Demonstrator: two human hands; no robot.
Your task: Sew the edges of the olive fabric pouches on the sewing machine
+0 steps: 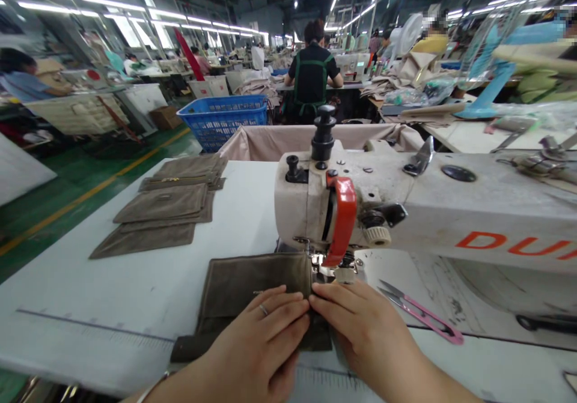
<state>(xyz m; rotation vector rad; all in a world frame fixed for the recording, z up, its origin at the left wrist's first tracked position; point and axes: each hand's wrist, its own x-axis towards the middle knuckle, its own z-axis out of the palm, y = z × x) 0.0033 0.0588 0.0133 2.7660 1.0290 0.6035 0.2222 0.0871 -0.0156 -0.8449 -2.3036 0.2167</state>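
An olive-brown fabric pocket piece (252, 274) lies under the presser foot of a white sewing machine (433, 211), its right edge at the needle area. Flat on the fabric rests my left hand (270, 331), fingers stretched out and together, with a ring on one finger. My right hand (360, 322) lies just right of it, its extended fingertips touching the fabric's right edge close below the presser foot. Neither hand is closed around anything; both thumbs are mostly hidden. A pair of pink-handled thread snips (428, 316) lies beside my right hand.
More olive-brown fabric pieces (166, 205) lie overlapped on the white table (112, 289), which has a printed ruler along its front. Behind the table are a fabric-lined bin (270, 142) and a blue plastic basket (225, 118). A person (313, 69) sits ahead, back turned.
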